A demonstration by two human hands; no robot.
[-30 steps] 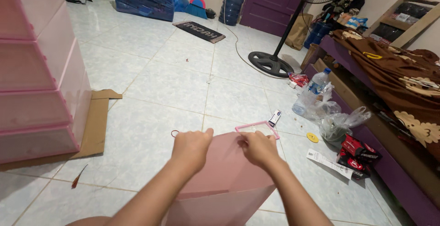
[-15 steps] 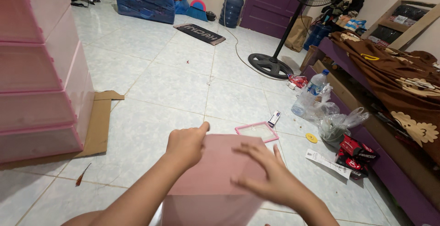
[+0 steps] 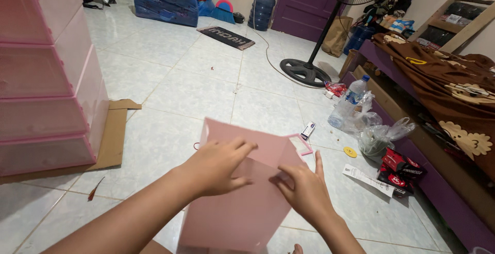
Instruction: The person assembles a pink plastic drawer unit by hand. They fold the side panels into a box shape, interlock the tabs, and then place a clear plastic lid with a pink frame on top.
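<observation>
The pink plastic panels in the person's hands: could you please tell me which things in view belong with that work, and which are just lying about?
In hand:
pink plastic panels
left hand
right hand
pink drawer cabinet

Lying about:
water bottle
standing fan
plastic bags
cardboard sheet
doormat
red snack packet

I see both hands on a plastic panel [image 3: 242, 202] low in the middle: my left hand [image 3: 219, 166] on its left, my right hand [image 3: 304, 189] on its right. A drawer cabinet [image 3: 46, 73] stands far left on cardboard [image 3: 111, 138]. Right of the panel lie a water bottle [image 3: 348, 102], plastic bags [image 3: 379, 135] and a snack packet [image 3: 399, 169], beside a bed [image 3: 443, 94]. A standing fan [image 3: 307, 68] stands behind them, a doormat [image 3: 227, 36] farther back.
</observation>
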